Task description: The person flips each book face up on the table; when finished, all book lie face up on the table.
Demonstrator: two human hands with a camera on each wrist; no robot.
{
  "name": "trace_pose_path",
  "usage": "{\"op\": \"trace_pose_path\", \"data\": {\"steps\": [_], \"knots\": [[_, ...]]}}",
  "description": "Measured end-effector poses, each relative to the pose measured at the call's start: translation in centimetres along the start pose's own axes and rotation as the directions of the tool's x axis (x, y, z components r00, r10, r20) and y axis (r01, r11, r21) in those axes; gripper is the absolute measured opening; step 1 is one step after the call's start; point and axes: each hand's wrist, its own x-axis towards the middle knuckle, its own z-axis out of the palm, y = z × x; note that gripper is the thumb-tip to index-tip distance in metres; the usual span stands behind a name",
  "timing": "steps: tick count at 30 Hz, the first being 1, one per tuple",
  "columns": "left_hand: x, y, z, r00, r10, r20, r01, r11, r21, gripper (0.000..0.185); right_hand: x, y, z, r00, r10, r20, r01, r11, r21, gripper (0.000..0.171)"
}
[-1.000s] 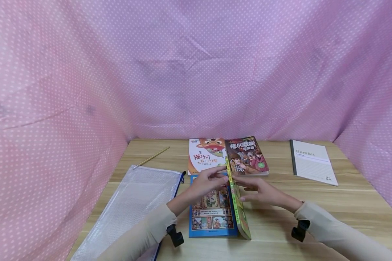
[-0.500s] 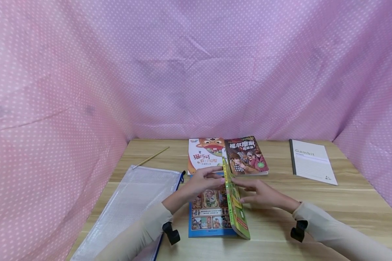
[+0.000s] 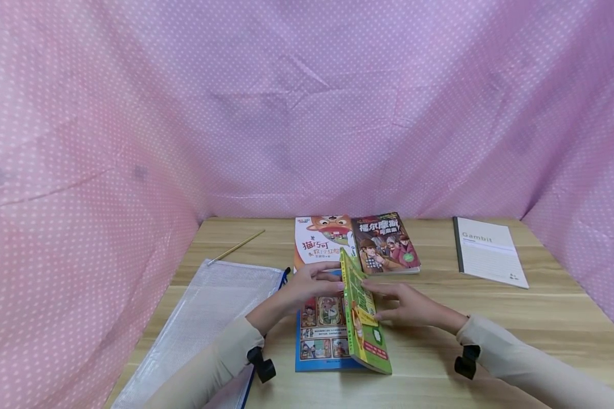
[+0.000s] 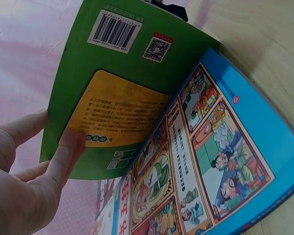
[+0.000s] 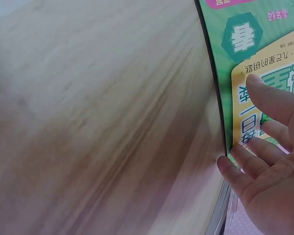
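A person props a green book (image 3: 363, 318) tilted on its edge over a blue book (image 3: 327, 335) near the table's (image 3: 491, 341) front edge: left hand (image 3: 312, 287) flat-fingered behind it, right hand (image 3: 409, 304) flat-fingered against its cover, neither gripping.

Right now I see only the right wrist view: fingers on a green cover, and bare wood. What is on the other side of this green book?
Observer: The left hand touches the green book on its back cover, which bears a barcode.
Operator: Does it lie flat?
Observer: No. It stands tilted on its edge, leaning over a blue comic-panel book that lies flat on the table.
Operator: Is anything else near?
Observer: Beyond it, a white picture book and a dark-covered book lie side by side.
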Motion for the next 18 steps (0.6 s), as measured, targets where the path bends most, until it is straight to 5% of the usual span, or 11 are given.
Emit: {"op": "trace_pose_path", "data": {"steps": [18], "knots": [[-0.6,-0.3,-1.3,0.999,-0.032,-0.008,0.032,0.999,0.024,0.068,0.0,0.0,-0.2,0.999,0.018,0.048,-0.018,1.000,-0.001,0.072]]}}
